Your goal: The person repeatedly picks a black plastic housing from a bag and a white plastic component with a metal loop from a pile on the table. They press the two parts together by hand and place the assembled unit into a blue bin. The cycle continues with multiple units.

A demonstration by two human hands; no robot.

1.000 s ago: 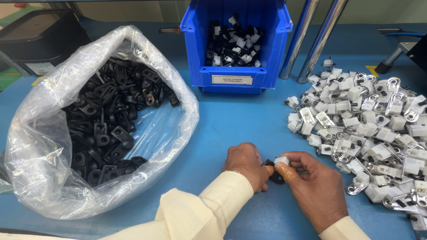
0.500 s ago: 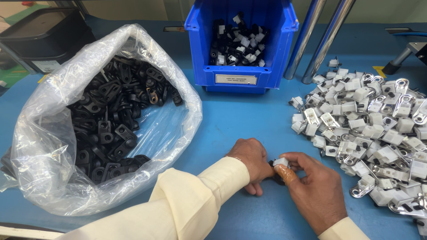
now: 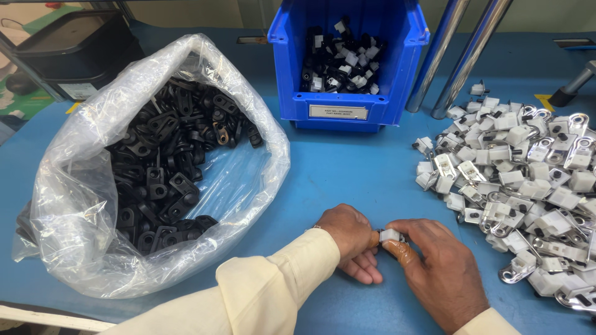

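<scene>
Left hand: I see my left hand (image 3: 349, 239) resting on the blue table (image 3: 347, 167), fingers curled in and pressed against the small white part (image 3: 390, 235) from the left.
Right hand: my right hand (image 3: 437, 270) meets it from the right, thumb and forefinger pinching the same part; a tan cover sits on the thumb tip.
Held part: a small white block, gripped between both hands just above the table, near its front edge; a dark piece seems joined to it, but I cannot tell its shape.
Left side: an open clear plastic bag (image 3: 87, 205) lies well apart from the hands, holding a heap of black parts (image 3: 167, 161).
Right side: a loose pile of white and metal parts (image 3: 528, 167) spreads over the table, its nearest pieces close to my right hand.
Rear: a blue bin (image 3: 347, 62) stands behind the hands, holding mixed black and white pieces.
Behind bin: two metal poles (image 3: 447, 56) lean beside it.
Sleeves: cream cuffs on both wrists.
</scene>
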